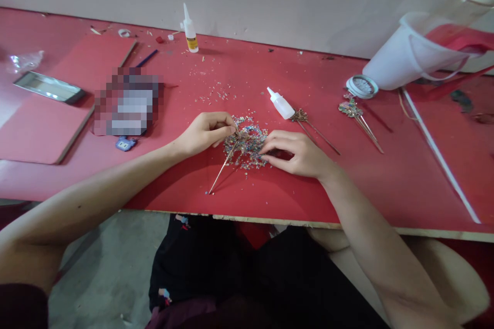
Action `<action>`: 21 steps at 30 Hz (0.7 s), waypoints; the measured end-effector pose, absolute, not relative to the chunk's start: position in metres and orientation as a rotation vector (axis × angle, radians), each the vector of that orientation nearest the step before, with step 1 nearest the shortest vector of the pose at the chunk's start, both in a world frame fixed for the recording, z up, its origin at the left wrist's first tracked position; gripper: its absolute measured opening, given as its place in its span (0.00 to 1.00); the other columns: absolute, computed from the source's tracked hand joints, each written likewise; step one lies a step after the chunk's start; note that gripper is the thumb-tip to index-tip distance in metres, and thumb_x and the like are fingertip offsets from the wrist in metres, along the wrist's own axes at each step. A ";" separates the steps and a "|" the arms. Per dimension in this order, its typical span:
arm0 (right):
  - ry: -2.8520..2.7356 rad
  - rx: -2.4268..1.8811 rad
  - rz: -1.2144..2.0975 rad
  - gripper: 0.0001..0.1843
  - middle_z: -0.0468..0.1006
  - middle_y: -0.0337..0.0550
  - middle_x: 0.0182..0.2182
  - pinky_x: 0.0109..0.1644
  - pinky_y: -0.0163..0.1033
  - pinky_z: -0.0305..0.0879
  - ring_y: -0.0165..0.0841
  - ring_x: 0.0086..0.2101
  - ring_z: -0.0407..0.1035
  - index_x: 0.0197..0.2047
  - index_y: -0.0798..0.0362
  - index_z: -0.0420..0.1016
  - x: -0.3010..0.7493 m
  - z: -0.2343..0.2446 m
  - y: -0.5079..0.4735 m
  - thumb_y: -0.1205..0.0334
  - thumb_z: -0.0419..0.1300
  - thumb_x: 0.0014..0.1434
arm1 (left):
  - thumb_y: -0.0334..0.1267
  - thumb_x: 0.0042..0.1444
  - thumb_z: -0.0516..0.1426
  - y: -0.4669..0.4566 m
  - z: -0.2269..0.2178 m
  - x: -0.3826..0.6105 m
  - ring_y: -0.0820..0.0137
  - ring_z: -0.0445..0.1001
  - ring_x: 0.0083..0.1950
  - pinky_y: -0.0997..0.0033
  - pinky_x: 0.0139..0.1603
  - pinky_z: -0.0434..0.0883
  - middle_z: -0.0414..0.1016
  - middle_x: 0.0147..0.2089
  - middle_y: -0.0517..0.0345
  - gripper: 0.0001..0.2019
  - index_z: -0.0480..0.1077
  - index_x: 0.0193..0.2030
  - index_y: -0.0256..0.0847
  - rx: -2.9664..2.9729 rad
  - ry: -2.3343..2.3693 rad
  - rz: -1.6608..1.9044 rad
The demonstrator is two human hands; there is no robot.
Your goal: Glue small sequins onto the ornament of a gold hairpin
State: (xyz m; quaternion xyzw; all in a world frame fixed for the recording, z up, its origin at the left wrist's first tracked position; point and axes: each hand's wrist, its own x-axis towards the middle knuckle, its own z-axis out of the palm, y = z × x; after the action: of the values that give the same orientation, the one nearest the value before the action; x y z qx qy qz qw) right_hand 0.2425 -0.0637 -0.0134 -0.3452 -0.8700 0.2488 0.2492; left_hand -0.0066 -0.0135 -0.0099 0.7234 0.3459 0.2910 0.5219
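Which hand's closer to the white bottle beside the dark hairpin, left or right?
Right. The right hand is just on the wearer's side of the bottle, not touching it. The left hand is farther off, to the bottle's left.

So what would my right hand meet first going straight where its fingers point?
Your right hand would meet the chips first; it looks right at their edge, though contact is hard to tell.
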 end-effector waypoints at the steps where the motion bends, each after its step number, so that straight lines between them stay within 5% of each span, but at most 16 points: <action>1: -2.377 -0.925 0.690 0.04 0.75 0.43 0.36 0.41 0.38 0.66 0.31 0.36 0.69 0.38 0.52 0.76 0.242 -0.013 -0.064 0.64 0.59 0.60 | 0.35 0.56 0.55 -0.013 -0.010 -0.007 0.80 0.56 0.17 0.78 0.19 0.55 0.58 0.15 0.68 0.06 0.69 0.31 0.35 1.733 0.828 0.696; 13: -2.403 -0.948 0.686 0.05 0.75 0.43 0.37 0.43 0.39 0.67 0.32 0.37 0.70 0.38 0.51 0.76 0.240 -0.014 -0.065 0.63 0.58 0.60 | 0.36 0.57 0.56 -0.017 -0.012 -0.008 0.81 0.61 0.21 0.80 0.22 0.59 0.66 0.22 0.64 0.06 0.70 0.33 0.35 1.932 0.794 0.610; 21: -2.372 -0.998 0.649 0.07 0.75 0.43 0.36 0.42 0.40 0.66 0.32 0.37 0.69 0.40 0.51 0.76 0.240 -0.017 -0.063 0.61 0.58 0.62 | 0.34 0.56 0.54 -0.007 -0.020 -0.006 0.79 0.64 0.21 0.79 0.21 0.61 0.70 0.22 0.59 0.06 0.67 0.29 0.36 1.452 0.801 0.840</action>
State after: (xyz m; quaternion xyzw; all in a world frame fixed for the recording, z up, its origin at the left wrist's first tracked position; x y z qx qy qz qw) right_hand 0.2396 -0.0632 -0.0170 -0.3648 -0.8674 0.2372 0.2414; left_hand -0.0064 -0.0075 -0.0197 0.6257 0.3454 0.3620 0.5984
